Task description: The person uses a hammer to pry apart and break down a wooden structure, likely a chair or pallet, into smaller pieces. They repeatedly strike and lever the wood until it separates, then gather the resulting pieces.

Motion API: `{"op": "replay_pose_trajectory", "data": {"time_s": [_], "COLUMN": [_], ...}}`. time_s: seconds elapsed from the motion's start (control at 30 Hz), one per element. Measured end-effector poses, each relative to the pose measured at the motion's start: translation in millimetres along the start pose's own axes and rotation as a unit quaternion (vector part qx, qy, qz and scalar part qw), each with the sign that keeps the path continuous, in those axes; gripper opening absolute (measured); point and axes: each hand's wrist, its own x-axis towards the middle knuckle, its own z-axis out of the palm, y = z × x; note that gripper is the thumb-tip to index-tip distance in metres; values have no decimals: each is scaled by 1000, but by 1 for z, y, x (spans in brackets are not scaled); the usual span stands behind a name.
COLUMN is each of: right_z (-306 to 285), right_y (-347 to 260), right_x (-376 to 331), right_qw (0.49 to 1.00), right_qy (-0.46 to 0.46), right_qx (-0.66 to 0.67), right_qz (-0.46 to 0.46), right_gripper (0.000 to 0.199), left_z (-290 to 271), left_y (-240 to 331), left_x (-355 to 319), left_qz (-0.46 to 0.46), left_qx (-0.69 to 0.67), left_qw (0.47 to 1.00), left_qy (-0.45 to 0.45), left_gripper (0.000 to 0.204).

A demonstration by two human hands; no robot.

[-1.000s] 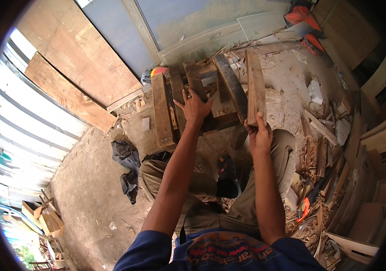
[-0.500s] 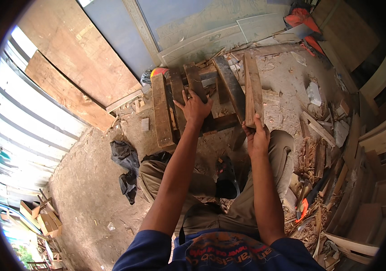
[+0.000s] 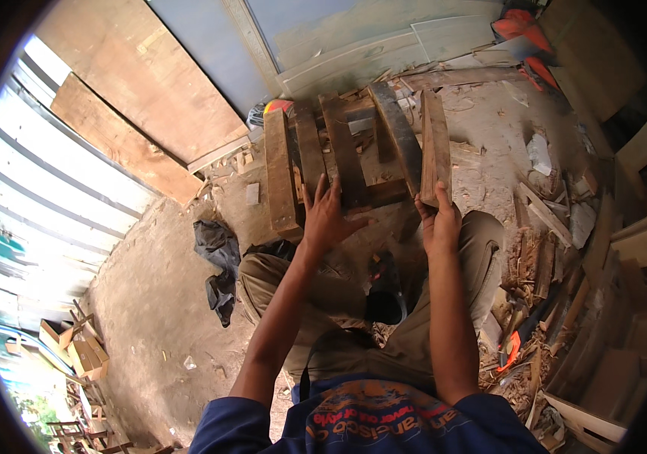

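A low frame of dark, worn timber stands in front of my knees, with upright-looking slats and a crosspiece. My left hand is at the near ends of the middle slats, fingers spread and thumb out, holding nothing. Whether its fingertips touch the wood I cannot tell. My right hand grips the near end of a lighter wooden plank, thumb on top and fingers beneath. This plank lies lengthwise at the frame's right side, beside a dark slat. A thick board forms the left side.
Black cloth lies on the dirt floor to the left. Wood scraps and an orange-handled tool litter the right side. Plywood sheets lean at the back left. A red-and-yellow object sits behind the frame.
My left hand has come off the middle slat and drawn back toward me, fingers still spread. My right hand keeps its hold on the plank's near end. The view has shifted slightly.
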Motion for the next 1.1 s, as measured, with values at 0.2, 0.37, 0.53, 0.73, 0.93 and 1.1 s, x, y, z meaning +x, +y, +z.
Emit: {"op": "replay_pose_trajectory", "data": {"time_s": [0.2,0.37,0.53,0.73,0.93,1.1], "right_z": [5,12,10,13,12,14], "right_y": [6,-1,0,2,2,0], "right_x": [-3,-14,-14,-15,-14,-18], "right_qw": [999,999,999,1000,999,999], "right_qy": [-37,-38,-38,-27,-29,-28], "right_qx": [-3,-5,-15,-10,-15,-1], "right_qz": [21,4,10,7,15,23], "right_gripper": [43,38,38,40,43,42], "left_z": [12,14,15,16,14,8], "left_y": [-8,-4,-4,-4,-1,1], "left_x": [-6,-7,-7,-6,-6,-9], "left_qz": [1,14,14,18,8,18], "left_qx": [37,43,38,30,34,19], "left_qw": [998,997,997,996,996,997], "left_qy": [49,70,65,86,82,73], "left_gripper": [96,84,82,82,83,79]}}
